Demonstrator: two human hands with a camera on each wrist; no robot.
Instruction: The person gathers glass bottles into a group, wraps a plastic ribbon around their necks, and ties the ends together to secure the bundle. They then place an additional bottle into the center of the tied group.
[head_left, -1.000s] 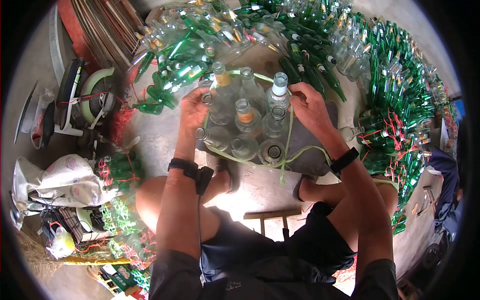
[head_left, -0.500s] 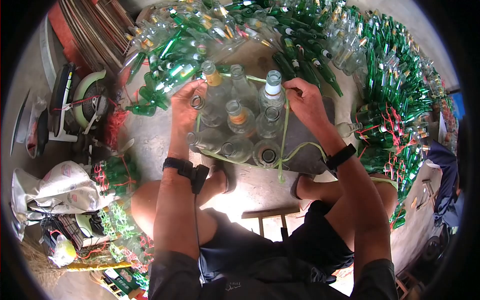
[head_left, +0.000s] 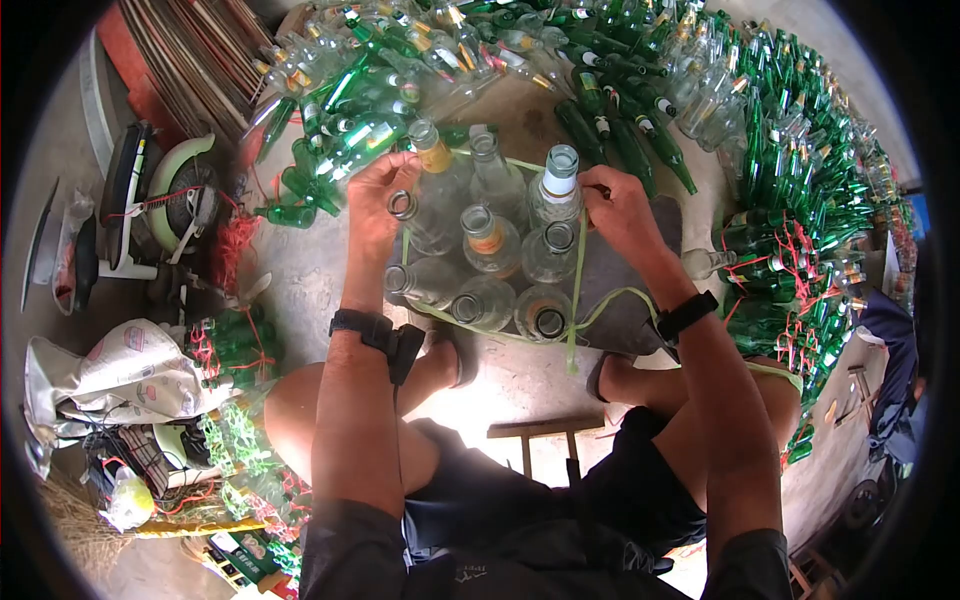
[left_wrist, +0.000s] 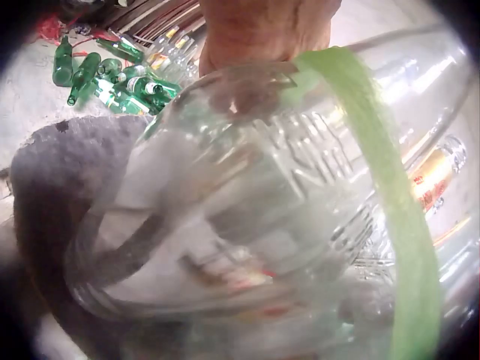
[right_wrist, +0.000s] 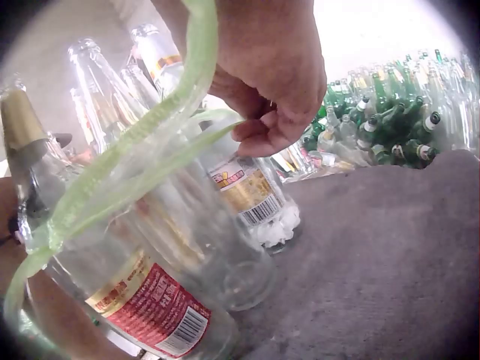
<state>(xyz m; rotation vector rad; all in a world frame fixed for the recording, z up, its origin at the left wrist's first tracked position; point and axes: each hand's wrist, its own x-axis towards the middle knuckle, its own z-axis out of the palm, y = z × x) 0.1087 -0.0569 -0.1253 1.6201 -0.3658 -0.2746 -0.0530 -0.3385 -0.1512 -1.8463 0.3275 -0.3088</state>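
Note:
Several clear glass bottles [head_left: 487, 240] stand grouped on a grey slab [head_left: 650, 250], with a light green strap [head_left: 580, 262] looped around them. At the group's far right corner, my right hand [head_left: 622, 215] pinches the strap; the right wrist view shows the green strap [right_wrist: 180, 161] between thumb and fingers [right_wrist: 262, 139]. My left hand [head_left: 375, 208] is at the far left corner, beside a yellow-labelled bottle. In the left wrist view the strap [left_wrist: 375, 150] crosses a clear bottle [left_wrist: 247, 172], and the left fingertips are hidden behind glass.
Green and clear bottles [head_left: 630, 130] lie beyond the slab, with a large pile [head_left: 790, 180] along the right. A wheeled machine [head_left: 180, 200] and a white sack [head_left: 130, 370] are on the left. A wooden stool edge [head_left: 545, 428] shows between the legs.
Both hands and the bottle group shifted left in the view, then slightly back right. The strap remains around the bottles, and its knot end hangs a little differently.

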